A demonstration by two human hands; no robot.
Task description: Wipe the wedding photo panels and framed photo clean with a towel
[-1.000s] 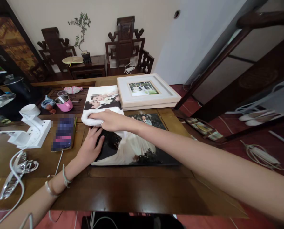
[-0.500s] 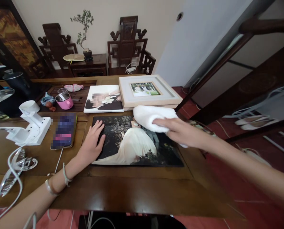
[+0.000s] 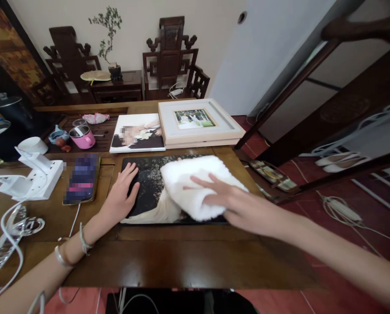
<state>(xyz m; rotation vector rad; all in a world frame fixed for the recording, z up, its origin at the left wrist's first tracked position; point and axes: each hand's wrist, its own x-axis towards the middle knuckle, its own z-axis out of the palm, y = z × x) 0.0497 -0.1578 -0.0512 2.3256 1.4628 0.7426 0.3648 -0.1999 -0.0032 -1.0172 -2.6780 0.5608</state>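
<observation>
A large dark photo print [image 3: 149, 185] lies flat on the wooden table [image 3: 182, 257]. My left hand [image 3: 121, 196] rests flat on its left edge, fingers spread, holding it down. My right hand [image 3: 237, 203] presses a white cloth [image 3: 191, 183] onto the middle of the print, fingers stretched flat over the cloth. The cloth covers much of the picture's right half.
Behind the print lie a smaller photo print [image 3: 138, 133] and a white framed photo [image 3: 198, 122]. A phone [image 3: 81, 179] on a cable, a white power strip [image 3: 34, 174], a pink cup [image 3: 81, 137] and a tea tray stand at the left. Carved chairs line the far wall.
My right hand has swept the cloth from the print's upper left to its upper right, then back down over its middle. My left hand has stayed on the left edge.
</observation>
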